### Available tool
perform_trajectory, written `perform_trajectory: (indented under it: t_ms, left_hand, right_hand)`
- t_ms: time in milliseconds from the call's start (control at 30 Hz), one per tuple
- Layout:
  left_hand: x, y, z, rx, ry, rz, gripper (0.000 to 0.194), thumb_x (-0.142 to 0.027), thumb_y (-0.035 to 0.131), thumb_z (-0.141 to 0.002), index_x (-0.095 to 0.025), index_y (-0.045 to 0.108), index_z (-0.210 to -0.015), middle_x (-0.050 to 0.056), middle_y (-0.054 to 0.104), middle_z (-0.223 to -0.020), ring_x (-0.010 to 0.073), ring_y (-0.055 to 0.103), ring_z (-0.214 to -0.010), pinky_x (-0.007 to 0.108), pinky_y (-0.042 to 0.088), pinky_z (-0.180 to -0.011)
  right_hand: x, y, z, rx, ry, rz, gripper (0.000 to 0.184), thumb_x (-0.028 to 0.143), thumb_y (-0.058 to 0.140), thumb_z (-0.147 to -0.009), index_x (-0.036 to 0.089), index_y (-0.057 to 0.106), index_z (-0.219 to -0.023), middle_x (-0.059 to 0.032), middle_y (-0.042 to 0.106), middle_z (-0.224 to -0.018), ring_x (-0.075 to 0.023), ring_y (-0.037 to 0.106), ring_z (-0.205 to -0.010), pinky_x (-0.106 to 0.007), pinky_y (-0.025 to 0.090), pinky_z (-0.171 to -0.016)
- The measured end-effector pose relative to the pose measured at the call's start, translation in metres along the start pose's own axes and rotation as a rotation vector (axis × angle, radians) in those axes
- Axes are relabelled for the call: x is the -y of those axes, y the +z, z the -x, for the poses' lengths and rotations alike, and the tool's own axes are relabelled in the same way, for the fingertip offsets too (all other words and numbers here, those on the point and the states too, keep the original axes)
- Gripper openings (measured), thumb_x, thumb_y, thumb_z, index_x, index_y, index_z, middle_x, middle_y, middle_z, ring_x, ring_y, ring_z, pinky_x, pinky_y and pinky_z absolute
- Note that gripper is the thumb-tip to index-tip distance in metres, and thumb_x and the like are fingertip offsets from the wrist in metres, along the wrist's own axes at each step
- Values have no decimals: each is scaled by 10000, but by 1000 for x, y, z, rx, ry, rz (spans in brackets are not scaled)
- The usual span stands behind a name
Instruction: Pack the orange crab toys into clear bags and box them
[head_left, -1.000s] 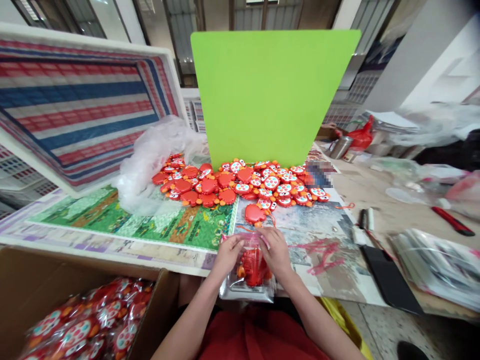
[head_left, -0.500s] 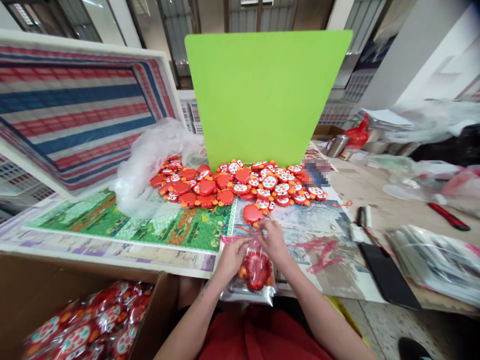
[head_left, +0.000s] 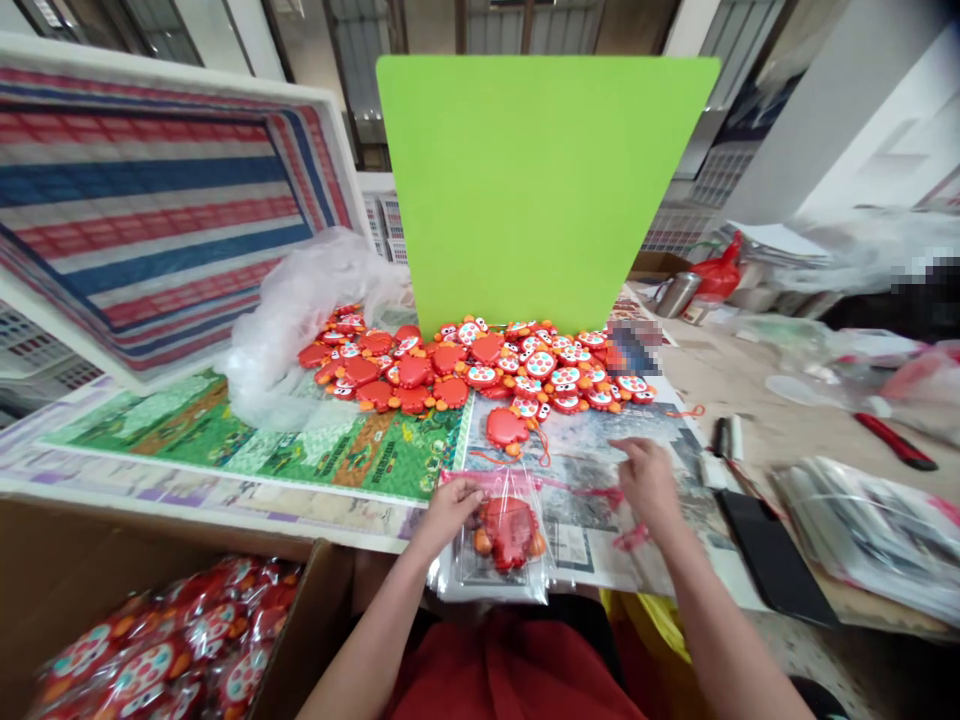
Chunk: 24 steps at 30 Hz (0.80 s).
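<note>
At the lower middle of the frame, the person's left hand (head_left: 450,505) is pressing down on a clear plastic bag (head_left: 495,545) that is lying at the near edge of the table (head_left: 750,385). Its fingers are pinching the bag's upper left corner, just beside the red crab toy (head_left: 507,530) that is sitting inside it. The right hand (head_left: 646,480) is hovering to the right, well apart from the bag, over the printed picture sheet (head_left: 645,440). Its fingers are curled loosely (whether they are gripping anything is too blurred to tell), and a pink strip (head_left: 592,490) is stretching from the bag's mouth toward that hand.

Above the bag, a single loose crab (head_left: 508,427) is lying by itself, and behind it a heap of crab toys (head_left: 480,365) is spreading across the middle of the frame in front of a green board (head_left: 540,190). At the lower left, a cardboard box (head_left: 75,570) is holding bagged crabs.

What could go wrong, as a judgement: the bag is hanging partly over the table's near edge, so with only one corner pinned it could be slipping into the person's lap. The mouth may also be gaping open, letting the crab slide out if the bag is tilted. The thin plastic could be tearing at the pinched corner if pulled sideways.
</note>
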<state>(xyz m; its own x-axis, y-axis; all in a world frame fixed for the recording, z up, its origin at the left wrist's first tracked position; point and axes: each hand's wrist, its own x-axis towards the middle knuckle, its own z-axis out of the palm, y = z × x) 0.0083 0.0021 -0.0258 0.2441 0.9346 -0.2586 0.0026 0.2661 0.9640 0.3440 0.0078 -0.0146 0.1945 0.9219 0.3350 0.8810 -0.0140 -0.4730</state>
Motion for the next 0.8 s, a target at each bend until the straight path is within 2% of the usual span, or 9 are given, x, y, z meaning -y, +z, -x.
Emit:
perform_trajectory:
  t_ms: [67, 133, 200, 300, 433, 533, 633, 733, 800]
  left_hand:
    - [-3, 2, 4, 10, -1, 55, 383, -482, 741, -674, -161, 583, -811, -6, 616, -749, 118, 575, -623, 214, 442, -530]
    - [-4, 3, 7, 31, 5, 98, 385, -480, 741, -687, -161, 581, -832, -7, 616, -757, 109, 573, -621, 210, 445, -539]
    - [-6, 1, 9, 60, -6, 119, 404, -484, 746, -688, -158, 603, -879, 10, 643, -797, 115, 592, -636, 224, 465, -565]
    - [-7, -6, 10, 64, -23, 130, 489, -500, 758, -676, -160, 649, -1010, 71, 697, -959, 175, 657, -786, 266, 508, -646]
    - [-7, -14, 9, 83, -8, 205, 544, -487, 754, -691, -172, 661, -1125, 111, 708, -1074, 248, 657, -991, 281, 514, -694]
    - [-8, -15, 10, 87, -49, 258, 378, -416, 764, -673, -155, 695, -938, 88, 717, -955, 199, 671, -798, 239, 479, -584]
    - [-13, -14, 12, 62, -48, 306, 277, -409, 731, -665, -158, 622, -709, 20, 655, -742, 145, 615, -645, 218, 451, -521]
    - [-22, -11, 16, 49, -4, 291, 343, -479, 701, -693, -159, 579, -665, 10, 614, -694, 149, 615, -668, 214, 454, -535]
    - [-29, -11, 18, 25, 32, 227, 361, -491, 731, -682, -159, 600, -734, 25, 653, -756, 166, 645, -731, 228, 478, -596]
  right_hand:
    - [37, 18, 11, 205, -16, -308, 329, 330, 497, -838, 180, 719, -1029, -120, 688, -988, -267, 624, -913, -423, 479, -851]
    - [69, 39, 23, 402, 14, -589, 356, 435, 553, -820, 189, 705, -1028, -80, 715, -909, -246, 646, -821, -391, 509, -775]
    - [90, 55, 32, 505, 56, -818, 342, 464, 601, -784, 193, 700, -969, -61, 725, -880, -223, 650, -770, -364, 516, -736]
    - [100, 61, 36, 477, 170, -978, 289, 454, 669, -712, 184, 684, -816, -38, 707, -759, -181, 616, -658, -319, 498, -658]
    - [92, 49, 33, 500, 262, -1094, 323, 415, 698, -689, 190, 712, -921, -21, 696, -738, -149, 580, -612, -282, 460, -608]
    - [84, 43, 33, 499, 287, -1097, 243, 390, 705, -673, 198, 735, -820, -21, 690, -706, -144, 565, -604, -284, 450, -614]
    - [81, 41, 34, 475, 284, -1059, 157, 346, 676, -672, 194, 714, -670, -16, 665, -642, -141, 549, -589, -283, 440, -614]
    - [84, 39, 35, 480, 203, -1018, 188, 338, 610, -739, 192, 727, -728, -19, 672, -677, -156, 577, -649, -293, 452, -668]
    - [90, 40, 33, 500, 119, -983, 210, 360, 597, -775, 192, 721, -798, -27, 693, -756, -170, 603, -718, -305, 465, -721]
